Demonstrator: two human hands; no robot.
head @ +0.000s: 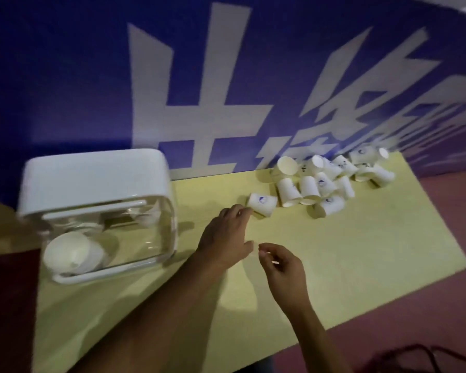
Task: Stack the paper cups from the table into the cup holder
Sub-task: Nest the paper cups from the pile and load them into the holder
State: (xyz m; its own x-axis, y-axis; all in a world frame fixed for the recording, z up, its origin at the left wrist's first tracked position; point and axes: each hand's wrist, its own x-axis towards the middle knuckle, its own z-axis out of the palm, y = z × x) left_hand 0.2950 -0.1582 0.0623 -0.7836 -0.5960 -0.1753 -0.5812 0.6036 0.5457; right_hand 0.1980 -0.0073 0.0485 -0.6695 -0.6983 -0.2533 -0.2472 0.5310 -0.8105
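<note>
Left hand at nearest cup; right hand empty.

My left hand (226, 235) reaches forward, fingers spread open, fingertips touching a cup (262, 204) lying on its side. My right hand (283, 267) hovers just beside the left, fingers loosely curled, gripping nothing. The cup pile (326, 181) lies beyond both hands, to the right. The holder (97, 211) stands left of my left hand, with cups (73, 254) inside.

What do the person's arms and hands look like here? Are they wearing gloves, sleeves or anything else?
Both are bare. The left hand and the right hand have no gloves, and both forearms are uncovered as far as the bottom edge of the picture, so no sleeve shows. No watch, bracelet or ring can be made out on either wrist or hand, though the picture is dim and a little blurred.
</note>
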